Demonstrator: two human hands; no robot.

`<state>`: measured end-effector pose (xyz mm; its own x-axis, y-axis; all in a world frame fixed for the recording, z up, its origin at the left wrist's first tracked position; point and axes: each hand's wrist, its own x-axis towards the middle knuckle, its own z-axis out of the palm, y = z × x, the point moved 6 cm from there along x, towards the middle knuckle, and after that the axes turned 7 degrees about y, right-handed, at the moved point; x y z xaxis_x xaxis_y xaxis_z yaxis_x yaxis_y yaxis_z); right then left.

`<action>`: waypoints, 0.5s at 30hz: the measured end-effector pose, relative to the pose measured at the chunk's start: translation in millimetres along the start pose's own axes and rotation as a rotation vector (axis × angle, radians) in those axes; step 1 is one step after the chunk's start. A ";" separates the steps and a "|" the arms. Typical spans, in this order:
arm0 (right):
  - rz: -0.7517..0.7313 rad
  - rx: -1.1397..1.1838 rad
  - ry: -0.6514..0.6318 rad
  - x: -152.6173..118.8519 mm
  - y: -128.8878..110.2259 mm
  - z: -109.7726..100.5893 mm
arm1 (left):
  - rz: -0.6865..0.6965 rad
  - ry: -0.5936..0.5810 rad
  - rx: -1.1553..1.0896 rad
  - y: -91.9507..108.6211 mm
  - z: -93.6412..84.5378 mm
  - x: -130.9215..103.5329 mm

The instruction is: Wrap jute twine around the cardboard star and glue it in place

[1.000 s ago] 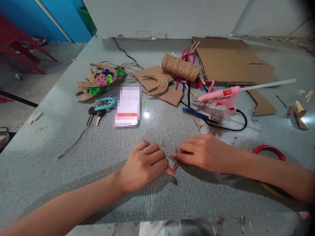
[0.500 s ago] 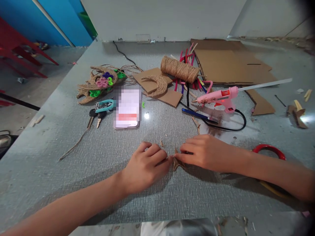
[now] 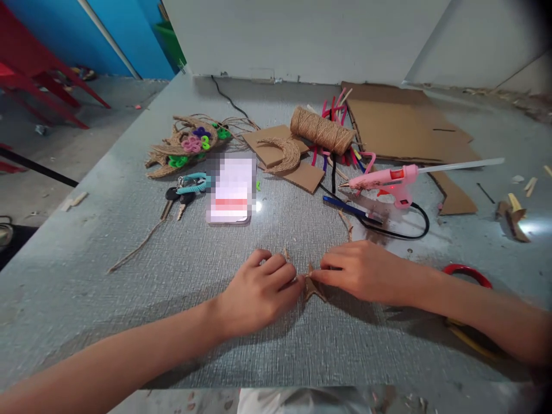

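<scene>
My left hand [image 3: 259,290] and my right hand [image 3: 360,270] meet near the front of the grey table [image 3: 129,253], fingertips pinching a small twine-wrapped star piece [image 3: 311,286] that lies flat between them. Both hands rest on the table surface. The star is partly covered by the fingers, so only its points show. Behind the right hand lies a pink glue gun [image 3: 388,179] with a clear glue stick and a black cord, its red light on.
A phone [image 3: 232,190], keys [image 3: 183,192], a blue pen [image 3: 351,209], a twine spool [image 3: 321,130], a twine crescent on cardboard [image 3: 282,155], a decorated twine piece [image 3: 185,144], pipe cleaners, large cardboard sheets [image 3: 401,123] and red-handled scissors [image 3: 468,270] lie around.
The hands stay on the star, with the left fingertips closing in against it. The view has tilted slightly, shifting everything a little down and right.
</scene>
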<state>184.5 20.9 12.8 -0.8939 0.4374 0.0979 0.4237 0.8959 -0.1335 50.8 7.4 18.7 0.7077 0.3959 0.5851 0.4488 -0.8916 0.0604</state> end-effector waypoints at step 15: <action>0.144 0.087 0.019 -5.8 0.1 -28.6 | -0.234 -0.172 -0.115 -9.2 5.1 -8.5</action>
<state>193.9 20.7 40.4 -0.8217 0.5628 0.0900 0.5322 0.8142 -0.2321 43.4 13.4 9.1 0.6789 0.6159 0.3997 0.5526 -0.7870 0.2743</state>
